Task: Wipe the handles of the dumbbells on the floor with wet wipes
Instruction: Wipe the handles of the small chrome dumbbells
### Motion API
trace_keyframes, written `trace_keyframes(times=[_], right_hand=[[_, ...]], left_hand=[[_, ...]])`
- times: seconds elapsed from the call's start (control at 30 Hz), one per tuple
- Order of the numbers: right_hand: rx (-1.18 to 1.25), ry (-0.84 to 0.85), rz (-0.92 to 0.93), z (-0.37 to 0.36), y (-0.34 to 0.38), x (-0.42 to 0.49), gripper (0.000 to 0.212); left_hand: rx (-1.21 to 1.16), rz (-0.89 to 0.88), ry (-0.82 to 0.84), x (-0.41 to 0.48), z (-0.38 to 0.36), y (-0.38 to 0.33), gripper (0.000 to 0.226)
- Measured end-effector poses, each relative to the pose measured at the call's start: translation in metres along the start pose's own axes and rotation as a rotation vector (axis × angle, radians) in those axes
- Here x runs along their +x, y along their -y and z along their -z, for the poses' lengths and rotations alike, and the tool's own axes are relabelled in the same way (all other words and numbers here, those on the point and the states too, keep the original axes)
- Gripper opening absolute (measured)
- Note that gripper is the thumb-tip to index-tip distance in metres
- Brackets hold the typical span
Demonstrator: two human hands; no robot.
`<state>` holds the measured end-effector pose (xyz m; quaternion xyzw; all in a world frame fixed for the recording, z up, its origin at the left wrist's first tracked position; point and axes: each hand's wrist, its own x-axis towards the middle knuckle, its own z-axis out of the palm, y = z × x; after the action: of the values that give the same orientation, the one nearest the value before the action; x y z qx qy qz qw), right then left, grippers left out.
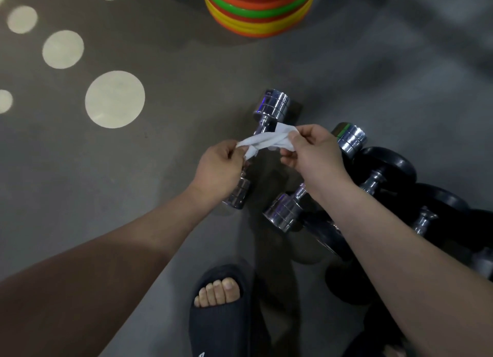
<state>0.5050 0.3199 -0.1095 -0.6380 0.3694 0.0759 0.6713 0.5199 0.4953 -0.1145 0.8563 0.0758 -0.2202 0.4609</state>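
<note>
The smooth grey-brown floor [165,71] shows pale round patches [114,99] along its left side. Near the middle a chrome dumbbell with ringed cylindrical heads [272,108] lies on its side, running from upper right to lower left. Just to its right lies a second chrome dumbbell [284,212]. Beside that, black round-headed dumbbells with steel handles [386,167] lie packed together towards the right edge. A stack of brightly coloured discs [258,17] stands at the far edge. A black open-toed slipper [221,324] with a foot in it stands nearest.
</note>
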Motion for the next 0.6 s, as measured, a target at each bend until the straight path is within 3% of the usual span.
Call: trace_keyframes(times=[0.17, 0.27, 0.33, 0.4, 0.5, 0.6], right_hand=[[0.162, 0.080, -0.067, 0.009, 0.000, -0.002, 0.017], [0.303, 0.258, -0.087, 0.009, 0.002, -0.010, 0.020], [0.322, 0.288, -0.056, 0.006, -0.001, -0.014, 0.018], [0.223, 0.227, -0.045, 0.005, -0.005, -0.014, 0.015], [-0.204, 0.098, 0.026, 0.012, -0.012, -0.007, 0.014], [-0.465, 0.106, 0.103, 0.009, -0.012, -0.004, 0.007]], left_hand=[[-0.144, -0.109, -0.021, -0.008, 0.004, -0.004, 0.012], [-0.088, -0.252, -0.064, -0.011, 0.000, 0.001, 0.031], [-0.060, -0.292, -0.100, -0.010, -0.001, 0.005, 0.041], [-0.065, -0.271, -0.124, -0.009, 0.000, 0.008, 0.042], [-0.044, -0.220, -0.143, -0.007, 0.003, 0.010, 0.033], [-0.007, -0.138, -0.111, 0.003, 0.010, 0.009, 0.018]])
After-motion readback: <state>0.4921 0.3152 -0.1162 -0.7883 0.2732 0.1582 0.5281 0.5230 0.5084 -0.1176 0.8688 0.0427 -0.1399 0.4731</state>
